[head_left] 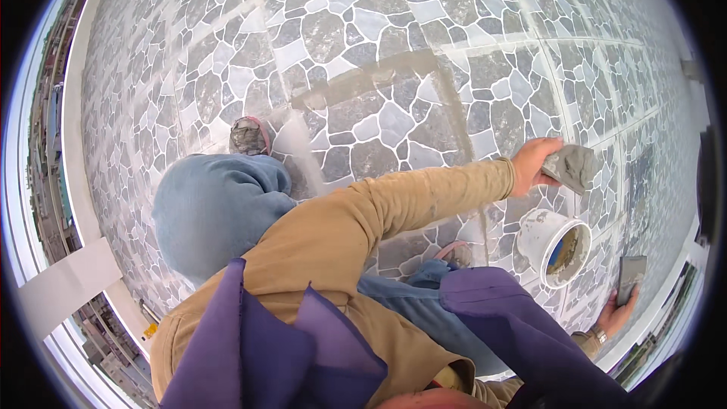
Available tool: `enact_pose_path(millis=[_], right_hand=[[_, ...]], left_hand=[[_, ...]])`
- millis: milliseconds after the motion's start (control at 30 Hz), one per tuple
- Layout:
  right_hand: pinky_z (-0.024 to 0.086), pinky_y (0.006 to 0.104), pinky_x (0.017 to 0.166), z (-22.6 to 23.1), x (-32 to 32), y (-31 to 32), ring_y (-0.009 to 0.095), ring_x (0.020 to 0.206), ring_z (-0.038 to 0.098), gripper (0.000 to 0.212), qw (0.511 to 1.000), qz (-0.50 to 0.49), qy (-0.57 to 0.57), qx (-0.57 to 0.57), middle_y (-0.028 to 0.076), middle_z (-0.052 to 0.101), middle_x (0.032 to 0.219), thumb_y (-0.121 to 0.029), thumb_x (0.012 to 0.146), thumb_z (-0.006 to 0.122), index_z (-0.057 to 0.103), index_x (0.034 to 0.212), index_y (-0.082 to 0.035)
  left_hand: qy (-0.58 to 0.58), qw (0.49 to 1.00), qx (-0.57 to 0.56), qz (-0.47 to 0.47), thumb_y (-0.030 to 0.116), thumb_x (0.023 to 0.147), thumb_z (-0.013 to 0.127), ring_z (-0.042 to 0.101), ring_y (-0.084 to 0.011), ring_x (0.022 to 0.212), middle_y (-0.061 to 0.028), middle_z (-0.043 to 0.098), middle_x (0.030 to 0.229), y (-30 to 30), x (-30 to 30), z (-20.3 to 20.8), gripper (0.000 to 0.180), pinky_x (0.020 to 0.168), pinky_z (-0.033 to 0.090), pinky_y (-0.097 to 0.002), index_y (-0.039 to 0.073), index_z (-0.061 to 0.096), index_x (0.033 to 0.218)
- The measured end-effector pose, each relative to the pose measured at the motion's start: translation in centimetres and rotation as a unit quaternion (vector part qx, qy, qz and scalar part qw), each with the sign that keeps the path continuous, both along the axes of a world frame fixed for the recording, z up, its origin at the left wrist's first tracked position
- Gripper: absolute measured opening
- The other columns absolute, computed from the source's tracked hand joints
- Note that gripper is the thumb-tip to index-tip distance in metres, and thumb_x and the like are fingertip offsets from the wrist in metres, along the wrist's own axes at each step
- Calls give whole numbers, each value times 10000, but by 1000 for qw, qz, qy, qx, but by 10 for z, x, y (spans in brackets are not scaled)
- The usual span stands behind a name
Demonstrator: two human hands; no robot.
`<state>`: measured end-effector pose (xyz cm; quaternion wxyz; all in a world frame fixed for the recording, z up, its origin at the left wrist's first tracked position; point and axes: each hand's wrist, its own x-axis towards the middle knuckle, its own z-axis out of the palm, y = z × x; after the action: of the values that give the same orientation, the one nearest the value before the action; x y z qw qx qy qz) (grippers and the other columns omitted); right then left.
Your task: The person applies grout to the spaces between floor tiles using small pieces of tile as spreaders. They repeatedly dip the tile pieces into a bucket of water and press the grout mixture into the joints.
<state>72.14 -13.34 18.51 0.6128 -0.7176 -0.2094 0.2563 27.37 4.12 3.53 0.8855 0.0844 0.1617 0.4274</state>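
Left hand (532, 166) around grey-smeared piece (572, 169), near 1 white bucket (535, 238)

- Floor (371, 23): mottled dark-grey and pale blue-grey stone shapes, outlined in white
- Joint bands (356, 83): dull brownish grey
- Upper slab (577, 169): smeary mid-grey
- Lower slab (631, 279): plain dark grey
- Bucket (536, 236): white, grey-splashed, blue patch inside
- Sleeve (439, 191): tan, paler smears
- Trousers (212, 212): faded blue
- Draped cloth (204, 348): plain purple
- Shoe (246, 138): blotchy grey, pinkish-red edge
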Motion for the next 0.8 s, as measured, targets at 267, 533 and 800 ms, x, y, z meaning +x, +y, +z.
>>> enact_pose_path(millis=[267,533,800], right_hand=[[520,251,667,158,-363,156,95,793,618,204,896,289,-334,-51,26,678,970,-145,896,721,648,1039,-18],[473,415,721,282,-637,162,311,814,575,430,529,339,-756,-185,127,519,931,35,693,641,603,1113,-48],[501,400,740,268,-686,295,283,819,627,376,487,346,-797,-91,137,606,963,-151,868,727,659,1224,-49]], left_hand=[[80,987,80,110,369,956,563,616,-123,768,-15,641,939,77,-168,72,292,567,500,-287,111,603,1087],[14,984,-4,179,393,976,569,618,-111,921,9,653,1070,133,-249,76,326,687,518,-298,149,620,1186],[-67,943,51,321,291,1022,557,592,-170,1105,-65,583,1252,183,-339,61,357,909,546,-399,74,521,1304]])
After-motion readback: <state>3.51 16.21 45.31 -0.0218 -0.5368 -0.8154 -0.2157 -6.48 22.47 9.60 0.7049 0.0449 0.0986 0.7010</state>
